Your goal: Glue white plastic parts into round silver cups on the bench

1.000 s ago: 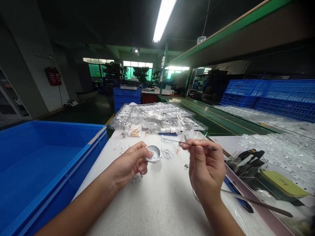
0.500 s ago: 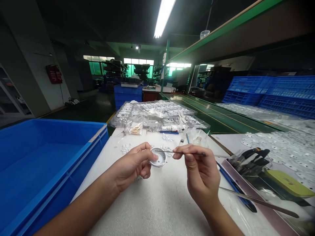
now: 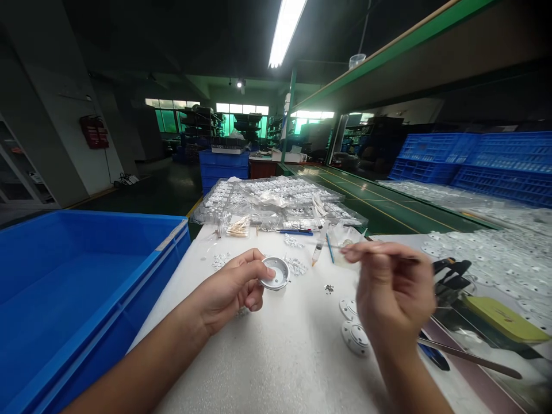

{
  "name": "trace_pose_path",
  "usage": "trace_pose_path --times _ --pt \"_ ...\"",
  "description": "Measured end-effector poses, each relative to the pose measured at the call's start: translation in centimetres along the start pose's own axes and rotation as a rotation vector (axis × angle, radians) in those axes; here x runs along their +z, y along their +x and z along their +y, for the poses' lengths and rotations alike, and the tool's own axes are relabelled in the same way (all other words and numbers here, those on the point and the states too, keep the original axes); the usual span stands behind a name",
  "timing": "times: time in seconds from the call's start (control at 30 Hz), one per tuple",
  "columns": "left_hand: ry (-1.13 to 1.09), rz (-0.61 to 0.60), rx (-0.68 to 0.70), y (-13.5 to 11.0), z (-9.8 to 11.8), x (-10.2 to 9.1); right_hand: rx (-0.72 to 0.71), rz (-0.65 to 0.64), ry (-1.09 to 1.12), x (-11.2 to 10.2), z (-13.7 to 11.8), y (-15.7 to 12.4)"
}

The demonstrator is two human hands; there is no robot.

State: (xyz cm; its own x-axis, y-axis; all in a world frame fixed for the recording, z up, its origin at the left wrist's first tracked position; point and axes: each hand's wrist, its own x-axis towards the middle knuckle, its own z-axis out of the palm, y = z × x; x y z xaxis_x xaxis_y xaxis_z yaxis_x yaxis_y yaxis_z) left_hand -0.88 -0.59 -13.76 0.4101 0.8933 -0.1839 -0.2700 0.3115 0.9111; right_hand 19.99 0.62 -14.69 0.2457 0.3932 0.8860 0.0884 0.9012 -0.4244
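Beneath a strip light (image 3: 288, 31) runs a white counter (image 3: 297, 362). Above its middle, in from the left edge, the left hand (image 3: 236, 282) pinches a round white cup (image 3: 281, 273) between thumb and fingers. The right hand (image 3: 394, 293), well apart, pinches a thin rod (image 3: 413, 259) (blurred, its tip hard to make out). White flanged parts (image 3: 356, 338) lie beside it; cotton swabs (image 3: 238, 227) sit near the far edge.

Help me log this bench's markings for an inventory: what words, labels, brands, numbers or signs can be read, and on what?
No text can be read anywhere.
Syringe: any barrel markings are too small to read.
Red wall box: pale patches, too blurred to read.
Yellow-green lid: dark marks, too blurred to read.
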Motion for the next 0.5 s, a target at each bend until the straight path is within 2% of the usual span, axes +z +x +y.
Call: trace_pose_path --times 0.03,0.1,0.17,0.23,0.33,0.5 --pt "-0.003 0.005 0.001 0.0 0.1 0.0 -0.061 0.079 -0.085 -0.9 0.3 0.6" --pt "-0.005 0.012 0.008 0.0 0.2 -0.1 -0.065 0.167 -0.329 -2.9 1.4 1.9" --pt "-0.004 0.016 0.018 0.0 0.3 -0.1 0.033 0.161 -0.624 -5.1 2.8 2.9" --pt "0.004 0.015 0.021 -0.1 0.3 -0.1 0.141 0.095 -0.887 -7.0 4.6 3.4" --pt "0.010 0.012 0.019 -0.2 0.2 -0.1 0.242 0.019 -1.006 -8.7 7.0 3.6" --pt "0.001 0.012 0.012 -0.2 0.2 0.0 0.307 -0.108 -1.039 -8.9 8.9 3.4"
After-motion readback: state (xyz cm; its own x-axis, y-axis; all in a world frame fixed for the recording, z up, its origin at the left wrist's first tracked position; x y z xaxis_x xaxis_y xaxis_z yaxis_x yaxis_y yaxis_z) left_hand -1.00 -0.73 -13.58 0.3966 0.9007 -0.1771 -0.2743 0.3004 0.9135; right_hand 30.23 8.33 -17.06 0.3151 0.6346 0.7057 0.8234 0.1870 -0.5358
